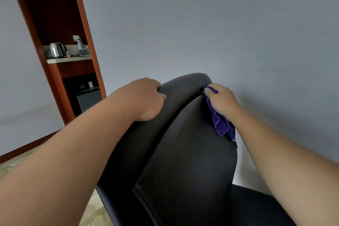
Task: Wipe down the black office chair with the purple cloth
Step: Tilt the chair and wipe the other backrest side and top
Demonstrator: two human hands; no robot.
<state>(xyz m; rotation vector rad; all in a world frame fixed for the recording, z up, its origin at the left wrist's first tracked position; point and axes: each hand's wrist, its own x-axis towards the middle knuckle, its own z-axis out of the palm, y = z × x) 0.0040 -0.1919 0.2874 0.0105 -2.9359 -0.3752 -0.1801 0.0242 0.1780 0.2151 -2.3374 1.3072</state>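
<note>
The black office chair fills the lower middle of the view, its leather backrest rising toward me. My left hand grips the backrest's top left edge, fingers curled over it and thumb on the front. My right hand holds the purple cloth against the backrest's upper right edge. The cloth's loose end hangs down the side below my palm. Part of the seat shows at the lower right.
A grey wall stands close behind the chair. At the left a wooden alcove holds a steel kettle on a shelf, with a dark mini fridge below. Patterned carpet covers the floor.
</note>
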